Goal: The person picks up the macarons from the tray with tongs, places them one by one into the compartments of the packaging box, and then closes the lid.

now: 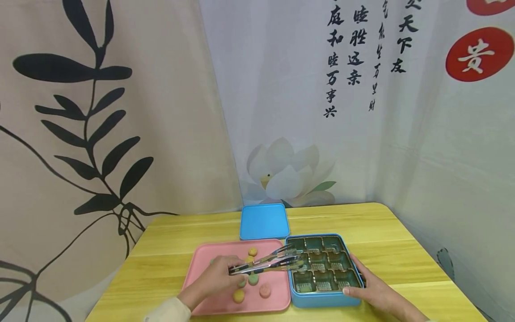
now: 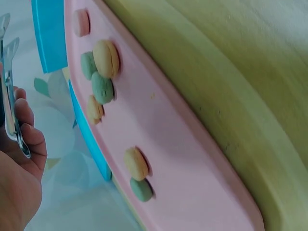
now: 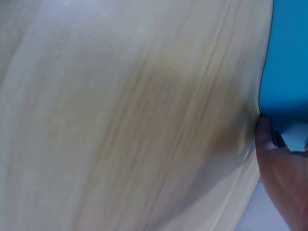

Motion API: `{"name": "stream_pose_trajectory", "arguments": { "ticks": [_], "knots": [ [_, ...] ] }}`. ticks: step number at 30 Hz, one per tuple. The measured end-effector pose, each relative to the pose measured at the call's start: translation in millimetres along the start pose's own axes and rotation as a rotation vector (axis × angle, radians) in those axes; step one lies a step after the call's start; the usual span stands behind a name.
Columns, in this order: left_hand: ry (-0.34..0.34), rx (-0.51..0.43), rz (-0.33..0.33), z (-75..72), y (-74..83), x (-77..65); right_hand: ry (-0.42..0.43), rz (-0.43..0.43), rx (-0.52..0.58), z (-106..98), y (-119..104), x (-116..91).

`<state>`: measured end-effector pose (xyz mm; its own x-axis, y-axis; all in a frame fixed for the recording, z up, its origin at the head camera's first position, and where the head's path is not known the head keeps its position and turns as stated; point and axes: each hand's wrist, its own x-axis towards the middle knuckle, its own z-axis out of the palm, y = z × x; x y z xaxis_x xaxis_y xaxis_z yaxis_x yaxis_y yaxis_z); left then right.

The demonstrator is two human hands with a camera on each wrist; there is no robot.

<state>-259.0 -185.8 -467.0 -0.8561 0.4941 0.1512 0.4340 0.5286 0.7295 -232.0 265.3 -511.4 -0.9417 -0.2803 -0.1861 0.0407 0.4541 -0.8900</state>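
Observation:
My left hand (image 1: 219, 273) holds metal tongs (image 1: 263, 266) over the pink tray (image 1: 209, 306). Their arms stand a little apart, and the tips reach over the left compartments of the blue box (image 1: 326, 300); nothing shows between them. Macarons lie on the tray: a pink one (image 1: 264, 290), a yellow one (image 1: 238, 295), a green one (image 1: 253, 279) and several more, some partly behind the hand. The box has a dark divided insert (image 1: 324, 281) with no macaron visible inside. My right hand (image 1: 372, 288) grips the box's right side, thumb at the front corner.
Behind the tray and box lies a flat blue lid (image 1: 264, 222). Everything stands on a yellow wood-grain table (image 1: 406, 264). A printed curtain (image 1: 181, 112) hangs along the table's back and sides. Tray and box stand side by side.

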Motion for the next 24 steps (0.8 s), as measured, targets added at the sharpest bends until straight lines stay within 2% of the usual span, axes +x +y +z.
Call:
{"name": "stream_pose_trajectory", "arguments": {
  "ticks": [5,14,19,24],
  "knots": [
    [0.041,0.018,-0.026,-9.4,-5.9,-1.9,0.002,0.006,0.010,0,1,0],
    [0.129,0.043,-0.040,-27.6,-21.6,-16.4,0.002,-0.003,-0.002,1,-1,3],
    [0.124,0.018,-0.090,-38.9,-30.3,-26.6,0.003,0.004,-0.005,1,-1,2],
    [0.125,0.037,-0.113,-50.4,-38.4,-36.8,-0.004,0.008,-0.013,1,0,2]
  ]
}}
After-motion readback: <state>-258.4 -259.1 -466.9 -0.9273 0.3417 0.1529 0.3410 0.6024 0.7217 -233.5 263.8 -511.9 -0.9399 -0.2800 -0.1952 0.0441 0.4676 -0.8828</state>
